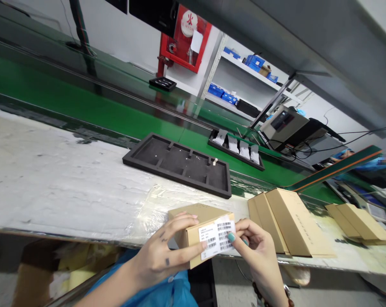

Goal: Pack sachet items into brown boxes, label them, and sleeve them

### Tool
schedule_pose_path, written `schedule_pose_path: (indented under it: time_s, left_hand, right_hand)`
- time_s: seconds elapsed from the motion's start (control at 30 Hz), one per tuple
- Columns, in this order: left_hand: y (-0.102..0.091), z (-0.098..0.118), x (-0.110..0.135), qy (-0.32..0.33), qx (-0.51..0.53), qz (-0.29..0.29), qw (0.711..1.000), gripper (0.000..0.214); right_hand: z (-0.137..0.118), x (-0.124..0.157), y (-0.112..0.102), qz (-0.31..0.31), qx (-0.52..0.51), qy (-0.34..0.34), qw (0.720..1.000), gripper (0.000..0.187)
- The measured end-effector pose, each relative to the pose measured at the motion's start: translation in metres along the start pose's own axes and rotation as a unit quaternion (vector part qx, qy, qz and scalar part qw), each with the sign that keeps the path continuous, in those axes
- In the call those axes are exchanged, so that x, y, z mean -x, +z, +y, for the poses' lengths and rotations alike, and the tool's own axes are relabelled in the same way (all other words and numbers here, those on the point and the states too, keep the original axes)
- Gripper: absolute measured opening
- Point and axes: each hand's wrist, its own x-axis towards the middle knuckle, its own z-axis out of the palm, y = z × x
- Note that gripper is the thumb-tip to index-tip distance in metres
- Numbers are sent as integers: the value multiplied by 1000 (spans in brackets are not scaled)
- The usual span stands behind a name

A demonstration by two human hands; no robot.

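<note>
A small brown cardboard box [208, 212] is held tilted over the front edge of the bench. My left hand [167, 247] is closed around its left side, one finger across the front. On that front face lies a white barcode label [214, 242], printed with several barcodes. My right hand [255, 243] is pinched at the label's right edge, the thumb pressing on it. Whether the label is fully stuck down there I cannot tell.
A black foam tray [180, 164] with compartments lies beyond the box. On the green conveyor [116, 106], another black tray [236, 150] carries several white packets. Folded cardboard boxes [285, 221] stand at right, with more flat cartons [361, 221] farther along.
</note>
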Motion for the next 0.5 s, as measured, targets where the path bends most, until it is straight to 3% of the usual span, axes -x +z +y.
schedule_pose_path:
  time_s: [0.5]
  left_hand:
    - [-1, 1, -2, 4, -2, 6, 1000, 30]
  right_hand:
    - [1, -1, 1, 4, 1, -2, 1000, 24]
